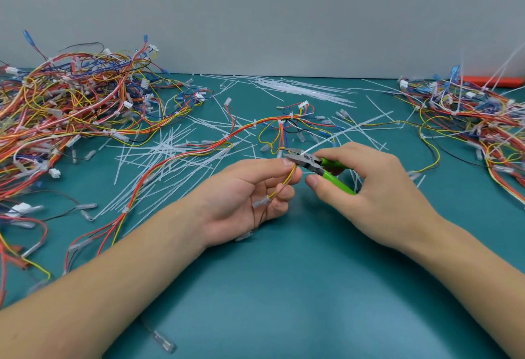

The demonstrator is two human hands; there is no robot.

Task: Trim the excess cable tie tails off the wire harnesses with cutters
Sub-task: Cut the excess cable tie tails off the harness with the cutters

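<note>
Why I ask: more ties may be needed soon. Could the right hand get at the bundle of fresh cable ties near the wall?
Probably not yet: the right hand grips the cutters, though the mat toward the cable ties holds only loose offcuts.

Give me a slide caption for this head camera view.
Right hand closes green cutters on a cable tie tail; left hand holds the wires.

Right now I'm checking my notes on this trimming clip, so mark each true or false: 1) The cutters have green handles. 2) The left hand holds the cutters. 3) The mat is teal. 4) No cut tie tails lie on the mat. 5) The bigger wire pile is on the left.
1) True: the cutters have green handles.
2) False: the right hand grips them; the left hand pinches yellow wires.
3) True: the mat is teal.
4) False: many white cut tails lie there.
5) True: the left pile is bigger than the right pile.
</note>
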